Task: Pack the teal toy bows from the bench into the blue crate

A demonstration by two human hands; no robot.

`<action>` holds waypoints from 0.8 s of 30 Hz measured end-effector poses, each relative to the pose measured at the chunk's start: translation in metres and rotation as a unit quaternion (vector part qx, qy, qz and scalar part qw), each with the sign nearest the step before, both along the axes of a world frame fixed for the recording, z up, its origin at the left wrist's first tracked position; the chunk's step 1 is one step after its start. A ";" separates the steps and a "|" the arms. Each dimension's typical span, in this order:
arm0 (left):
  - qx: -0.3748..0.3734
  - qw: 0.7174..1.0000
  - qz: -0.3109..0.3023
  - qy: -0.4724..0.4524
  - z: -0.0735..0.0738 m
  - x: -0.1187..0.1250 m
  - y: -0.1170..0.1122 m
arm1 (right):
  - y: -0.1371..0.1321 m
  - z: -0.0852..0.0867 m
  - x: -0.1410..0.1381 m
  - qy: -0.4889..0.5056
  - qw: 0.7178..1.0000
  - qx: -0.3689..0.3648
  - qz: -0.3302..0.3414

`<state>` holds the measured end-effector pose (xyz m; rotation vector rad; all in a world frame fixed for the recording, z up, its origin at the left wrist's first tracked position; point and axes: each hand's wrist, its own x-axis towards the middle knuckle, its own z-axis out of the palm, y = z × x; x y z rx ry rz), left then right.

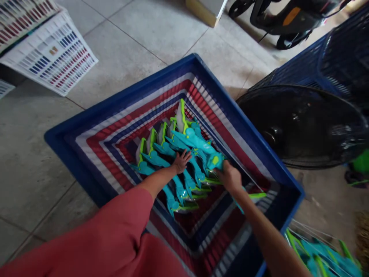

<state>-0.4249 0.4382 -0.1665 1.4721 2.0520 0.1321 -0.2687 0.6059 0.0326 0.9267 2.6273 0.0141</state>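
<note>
A big blue crate (pixel 115 102), lined with red, white and blue striped sheeting, holds a row of teal and lime-green plastic pieces (pixel 163 150); I cannot tell their exact kind. My left hand (pixel 181 161) lies over the row with its fingers spread, touching the pieces. On the right end of the row, my right hand (pixel 231 176) is closed around the end of a teal and lime-green plastic piece (pixel 201 144), which lies on top of the others. Part of that end is hidden by my fingers. A thin pale string runs near the right hand.
More teal and green pieces (pixel 325 254) lie at the lower right, with strings. A shiny black round object (pixel 300 123) stands against the crate's right side. White slatted baskets (pixel 54 52) are at the upper left. A two-wheeler (pixel 282 19) stands at the back on the tiled floor.
</note>
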 end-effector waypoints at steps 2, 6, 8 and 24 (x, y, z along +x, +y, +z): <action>-0.008 1.000 -0.010 0.006 -0.004 0.001 -0.002 | -0.011 -0.053 -0.028 -0.027 0.999 -0.011 -0.020; -0.012 0.999 -0.036 0.032 -0.011 0.001 -0.008 | -0.022 -0.145 -0.056 -0.021 0.997 -0.033 -0.074; -0.010 0.998 -0.048 0.047 -0.011 0.001 -0.011 | -0.021 -0.171 -0.061 -0.016 0.995 -0.041 -0.094; 0.107 0.990 -0.093 -0.003 0.012 -0.037 0.004 | -0.027 -0.151 -0.081 -0.024 0.983 -0.063 -0.173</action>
